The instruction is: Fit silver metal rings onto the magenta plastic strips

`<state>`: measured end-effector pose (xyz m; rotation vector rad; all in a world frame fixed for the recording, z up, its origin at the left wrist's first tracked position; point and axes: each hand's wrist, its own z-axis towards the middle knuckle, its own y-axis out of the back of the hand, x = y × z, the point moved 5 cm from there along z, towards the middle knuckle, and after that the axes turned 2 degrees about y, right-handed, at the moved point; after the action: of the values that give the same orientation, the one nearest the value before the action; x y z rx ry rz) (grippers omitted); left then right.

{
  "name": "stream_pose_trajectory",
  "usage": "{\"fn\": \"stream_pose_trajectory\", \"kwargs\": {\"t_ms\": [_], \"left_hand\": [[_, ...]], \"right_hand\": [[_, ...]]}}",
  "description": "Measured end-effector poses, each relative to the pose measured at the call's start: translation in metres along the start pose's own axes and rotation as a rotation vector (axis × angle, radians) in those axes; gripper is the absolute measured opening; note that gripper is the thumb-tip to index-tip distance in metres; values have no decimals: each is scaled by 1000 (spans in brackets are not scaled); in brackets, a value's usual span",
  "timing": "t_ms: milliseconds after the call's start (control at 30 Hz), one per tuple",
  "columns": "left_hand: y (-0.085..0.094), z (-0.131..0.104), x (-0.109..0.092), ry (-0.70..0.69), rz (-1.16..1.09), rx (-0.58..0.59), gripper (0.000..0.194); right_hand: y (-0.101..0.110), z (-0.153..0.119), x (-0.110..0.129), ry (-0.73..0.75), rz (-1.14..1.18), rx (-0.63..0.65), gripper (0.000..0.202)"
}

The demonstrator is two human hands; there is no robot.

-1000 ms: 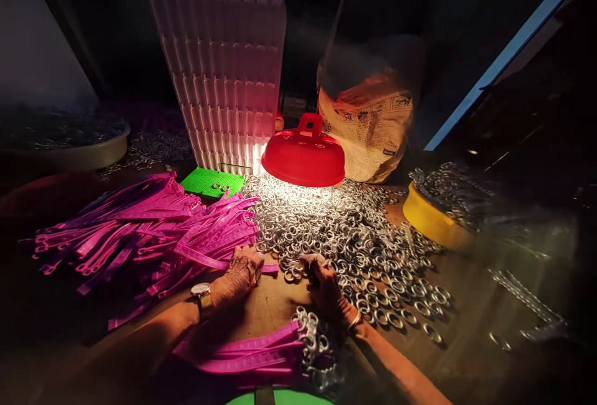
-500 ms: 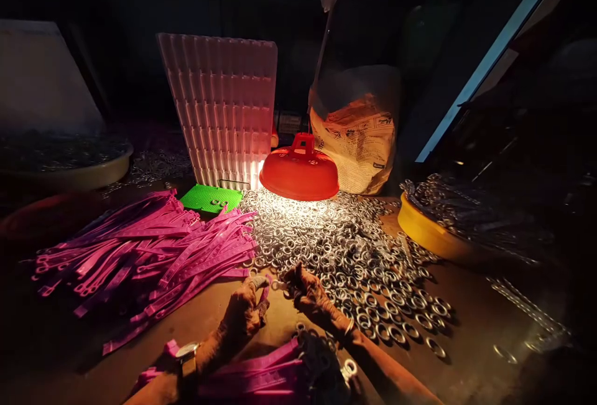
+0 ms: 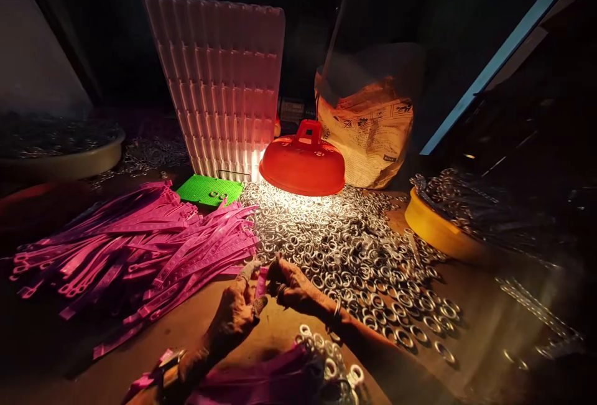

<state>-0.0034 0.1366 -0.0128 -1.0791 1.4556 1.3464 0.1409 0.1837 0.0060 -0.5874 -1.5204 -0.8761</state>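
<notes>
Both hands meet near the middle: the left hand [image 3: 240,308] and right hand [image 3: 291,287] pinch one magenta strap [image 3: 261,280], fingers clamped on it. It is a flat, bright plastic strip standing between them, just near of the heap of metal rings [image 3: 336,237].

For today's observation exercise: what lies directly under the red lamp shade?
Under the red lamp shade a lit heap of metal rings covers the table. The bulb is hidden inside the shade.

The counter [image 3: 224,330] carries pink straps [image 3: 140,249] at left, metal rings [image 3: 345,249] in the middle, a yellow bowl [image 3: 433,231] at right, a green mat [image 3: 209,190] farther back.
</notes>
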Motion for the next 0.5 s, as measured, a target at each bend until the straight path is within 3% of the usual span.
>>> {"fn": "stream_pose_trajectory", "kwargs": {"t_ms": [100,167,200,267,367,433,500], "left_hand": [[-15,12,21,210,-77,96,32],[-19,17,41,375,-167,55,29],[-18,18,49,435,-197,5,29],[-16,13,57,500,-209,-69,38],[-15,2,48,398,-113,-31,56],[-16,-5,37,328,-95,7,64],[-20,-9,29,341,-209,65,65]], "right_hand": [[-10,6,-1,-31,40,93,15],[-3,15,-2,13,-84,171,10],[7,23,0,73,-211,151,8],[39,43,4,201,-498,-20,3],[97,76,4,226,-714,-339,3],[126,97,-2,188,-764,-448,7],[146,114,-11,150,-808,-507,5]]}}
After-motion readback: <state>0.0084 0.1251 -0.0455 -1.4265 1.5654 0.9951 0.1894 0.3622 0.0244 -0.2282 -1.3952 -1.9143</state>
